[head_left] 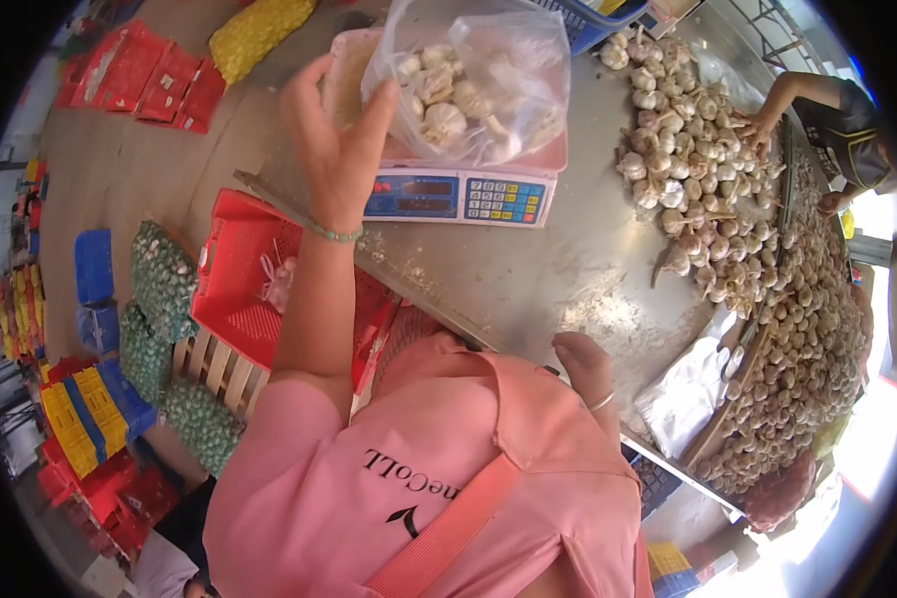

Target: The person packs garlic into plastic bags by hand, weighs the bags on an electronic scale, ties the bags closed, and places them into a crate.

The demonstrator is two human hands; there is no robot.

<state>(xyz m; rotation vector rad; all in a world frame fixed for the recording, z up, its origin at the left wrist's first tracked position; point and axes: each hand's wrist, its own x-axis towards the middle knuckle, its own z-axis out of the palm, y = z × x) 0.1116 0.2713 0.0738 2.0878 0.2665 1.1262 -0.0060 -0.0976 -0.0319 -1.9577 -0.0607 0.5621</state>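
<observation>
My left hand (339, 149), fingers and thumb spread, is open at the left side of the pink-topped weighing scale (458, 196). Its thumb is at the edge of a clear plastic bag (528, 75) on the scale pan; I cannot tell whether it touches. Several garlic bulbs (444, 122) lie inside the bag. Over the near edge of the metal table (468, 264), my right hand (585, 366) has its fingers curled in, with nothing visible in them. A pile of garlic (703, 159) covers the table's right part.
Across the pile, a co-worker's hand (759, 128) touches the garlic. White plastic bags (690, 389) lie at the table's right edge, beside a large garlic heap (807, 329). A red crate (239, 284) stands at my left, near green net sacks (159, 274). A blue basket (593, 22) sits behind the scale.
</observation>
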